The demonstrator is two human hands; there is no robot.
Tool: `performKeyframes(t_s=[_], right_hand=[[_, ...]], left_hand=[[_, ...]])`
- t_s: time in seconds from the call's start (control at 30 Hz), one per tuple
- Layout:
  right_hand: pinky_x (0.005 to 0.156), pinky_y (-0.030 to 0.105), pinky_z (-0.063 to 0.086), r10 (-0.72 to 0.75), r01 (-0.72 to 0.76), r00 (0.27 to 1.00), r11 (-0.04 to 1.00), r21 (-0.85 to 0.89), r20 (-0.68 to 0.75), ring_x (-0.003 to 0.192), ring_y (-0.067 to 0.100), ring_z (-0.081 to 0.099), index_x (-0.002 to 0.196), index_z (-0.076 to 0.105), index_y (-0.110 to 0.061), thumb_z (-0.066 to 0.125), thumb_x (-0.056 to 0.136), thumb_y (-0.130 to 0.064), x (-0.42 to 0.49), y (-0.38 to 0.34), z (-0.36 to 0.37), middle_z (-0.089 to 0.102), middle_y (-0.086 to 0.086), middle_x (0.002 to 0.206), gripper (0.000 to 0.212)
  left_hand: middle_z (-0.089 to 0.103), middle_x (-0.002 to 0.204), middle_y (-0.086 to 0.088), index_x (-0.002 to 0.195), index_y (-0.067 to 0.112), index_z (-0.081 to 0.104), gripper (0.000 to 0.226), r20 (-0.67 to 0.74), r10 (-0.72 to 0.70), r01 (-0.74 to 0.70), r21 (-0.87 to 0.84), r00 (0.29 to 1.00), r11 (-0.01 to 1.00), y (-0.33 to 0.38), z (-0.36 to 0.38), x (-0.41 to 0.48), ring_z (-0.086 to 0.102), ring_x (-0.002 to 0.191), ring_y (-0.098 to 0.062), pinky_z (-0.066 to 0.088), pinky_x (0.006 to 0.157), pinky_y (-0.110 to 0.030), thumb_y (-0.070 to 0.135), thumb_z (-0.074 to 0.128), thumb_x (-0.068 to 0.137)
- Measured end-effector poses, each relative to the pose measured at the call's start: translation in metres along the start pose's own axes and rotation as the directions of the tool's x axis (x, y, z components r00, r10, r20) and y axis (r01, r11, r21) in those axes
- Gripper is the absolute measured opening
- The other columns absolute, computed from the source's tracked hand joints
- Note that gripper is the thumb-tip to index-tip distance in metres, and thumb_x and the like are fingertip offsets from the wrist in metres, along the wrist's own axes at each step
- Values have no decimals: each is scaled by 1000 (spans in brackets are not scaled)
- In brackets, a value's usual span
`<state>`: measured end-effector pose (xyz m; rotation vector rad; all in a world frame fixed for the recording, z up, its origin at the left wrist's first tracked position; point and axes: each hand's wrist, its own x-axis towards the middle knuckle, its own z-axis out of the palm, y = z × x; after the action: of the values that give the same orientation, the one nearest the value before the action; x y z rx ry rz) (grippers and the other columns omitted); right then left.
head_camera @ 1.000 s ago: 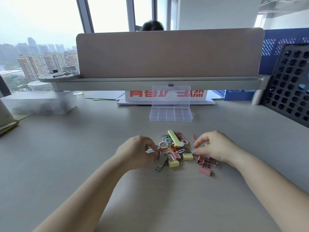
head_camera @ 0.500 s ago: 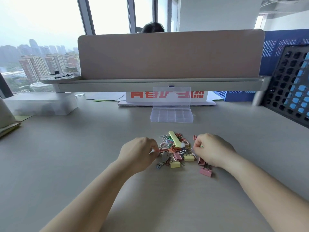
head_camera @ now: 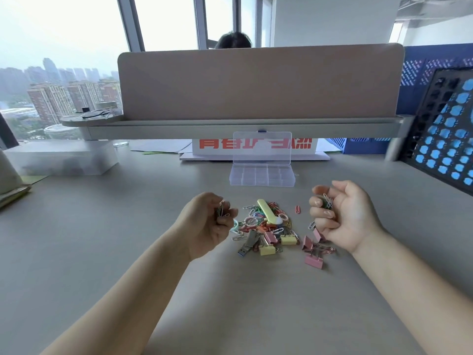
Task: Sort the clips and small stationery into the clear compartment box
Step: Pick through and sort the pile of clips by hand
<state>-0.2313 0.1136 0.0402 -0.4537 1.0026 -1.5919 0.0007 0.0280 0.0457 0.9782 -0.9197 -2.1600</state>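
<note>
Head view: your left hand (head_camera: 208, 221) and right hand (head_camera: 343, 213) each grip paper clips above the pile (head_camera: 271, 226); the clear box (head_camera: 262, 172) sits open near the desk's (head_camera: 102, 252) far edge.

Grey surface (head_camera: 107, 252) as I see it from the head camera.
On it lie a heap of coloured paper clips (head_camera: 263, 221), yellow binder clips (head_camera: 266, 249), pink binder clips (head_camera: 313, 261), a USB stick (head_camera: 247, 243) and a stray red clip (head_camera: 297, 209); behind them stands the open clear box (head_camera: 262, 175), with a frosted bin (head_camera: 61, 160) far left.
</note>
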Motion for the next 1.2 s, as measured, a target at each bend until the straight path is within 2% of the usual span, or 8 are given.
performKeyframes(t_s=[0.1,0.2,0.3,0.4,0.8,0.93,1.07,1.2], right_hand=[[31,13,13,-120,87,991,916,-392,-59,33,4,26,80,62,-9,52,93,-22,-1,2,2,45,-3,55,21],[34,14,26,-287,160,958,489,-858,15,34,3,34,80,68,-10,68,86,-18,-4,8,2,45,-12,40,9],[46,21,35,-312,169,943,150,-974,115,41,6,41,73,69,-12,76,78,-27,-5,12,1,46,-10,36,18],[58,28,43,-292,72,953,-37,-997,80,55,12,53,65,66,-21,79,72,-38,-5,13,3,57,-10,47,22],[61,29,47,-200,89,975,-49,-995,97,54,12,53,65,64,-17,66,78,-19,-10,18,12,59,-6,53,13],[45,23,26,-227,126,972,264,-956,65,47,12,32,65,51,-13,56,86,-17,-9,16,14,39,-4,54,21],[31,15,11,-13,-22,996,921,-388,-89,35,6,22,62,37,-16,45,88,-12,-2,7,8,29,-3,56,27],[27,13,13,97,-94,995,994,63,-34,32,7,30,63,34,-15,38,72,-13,-2,2,6,35,1,59,10]], left_hand=[[50,64,-3,69,15,48,28,27,20,-20,4,999,1000,0,-1,0,35,38,-6,25,28,-11,24,40,93],[45,62,3,76,15,59,26,-43,179,-153,345,983,926,-4,0,0,33,41,-6,22,33,-12,30,49,95],[43,59,8,73,22,63,24,25,463,-202,919,886,338,-10,-2,0,38,47,-7,28,43,-18,37,58,90],[42,60,10,74,30,61,24,164,541,-84,982,825,-170,-8,-2,-6,41,55,-6,28,48,-22,53,66,78],[43,67,11,90,31,67,9,235,476,-105,953,847,-284,-15,-2,-3,44,71,-12,31,53,-23,36,60,85],[45,65,11,84,24,64,10,202,480,-130,975,854,-179,-19,-2,2,46,69,-15,35,58,-24,33,59,84],[28,57,0,63,13,43,25,-56,399,-188,817,915,546,-8,1,1,21,46,-16,15,43,-19,21,59,82],[42,56,1,65,16,45,20,-92,124,-88,321,988,943,2,1,-1,22,40,-7,15,33,-12,12,52,83]])
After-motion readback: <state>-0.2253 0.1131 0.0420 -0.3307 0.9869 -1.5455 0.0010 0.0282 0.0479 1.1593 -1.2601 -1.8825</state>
